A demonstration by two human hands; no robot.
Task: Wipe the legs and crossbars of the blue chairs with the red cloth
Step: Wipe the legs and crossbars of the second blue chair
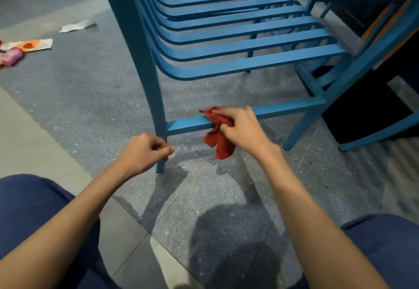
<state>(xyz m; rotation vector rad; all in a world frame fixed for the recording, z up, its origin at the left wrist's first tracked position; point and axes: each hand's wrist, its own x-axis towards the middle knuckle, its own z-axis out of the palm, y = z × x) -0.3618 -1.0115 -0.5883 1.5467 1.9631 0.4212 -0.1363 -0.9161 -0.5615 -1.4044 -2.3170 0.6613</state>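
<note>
A blue slatted chair [238,36] stands in front of me on the grey floor. Its low crossbar [188,123] runs from the near left leg [145,66] to the right leg [301,127]. My right hand [242,127] presses the red cloth [218,139] against the middle of that crossbar, and part of the cloth hangs below it. My left hand [145,152] is curled into a loose fist beside the lower part of the near left leg, holding nothing; whether it touches the leg is unclear.
A second blue chair [381,98] stands close on the right, beside a dark table base [362,116]. Scraps of paper [77,25] and wrappers [29,45] lie on the floor at the far left. My knees in blue trousers [34,216] frame the bottom corners.
</note>
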